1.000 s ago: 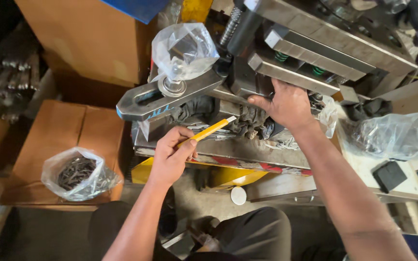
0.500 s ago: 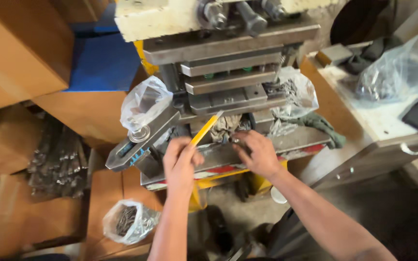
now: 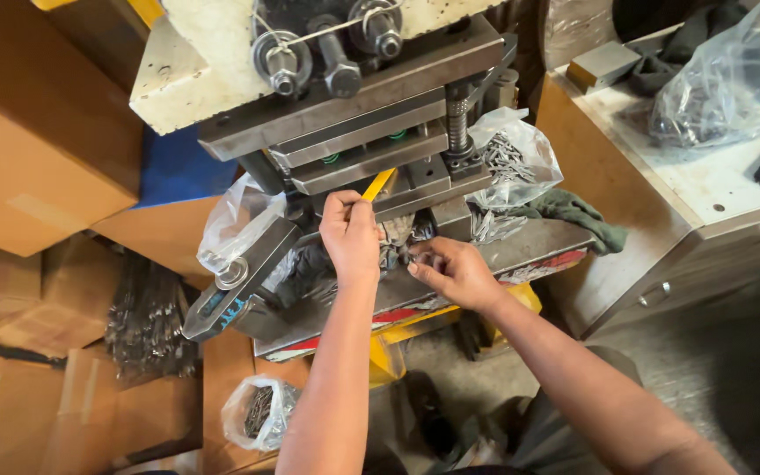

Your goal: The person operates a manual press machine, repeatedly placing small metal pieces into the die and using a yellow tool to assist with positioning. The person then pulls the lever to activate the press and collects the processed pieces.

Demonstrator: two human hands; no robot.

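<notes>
Both arms stretch forward to the press (image 3: 354,105), the left hand (image 3: 351,236) pinched shut on a yellow stick (image 3: 378,185) poked between its plates, the right hand (image 3: 452,271) curled over a small part at the bed's front edge, hidden by its fingers.

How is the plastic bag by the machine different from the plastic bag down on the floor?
The bag by the machine is bigger and sits up on the press, beside a green rag. The bag on the floor looks smaller and sits low, next to a cardboard box. Both are clear plastic holding small metal parts.
</notes>
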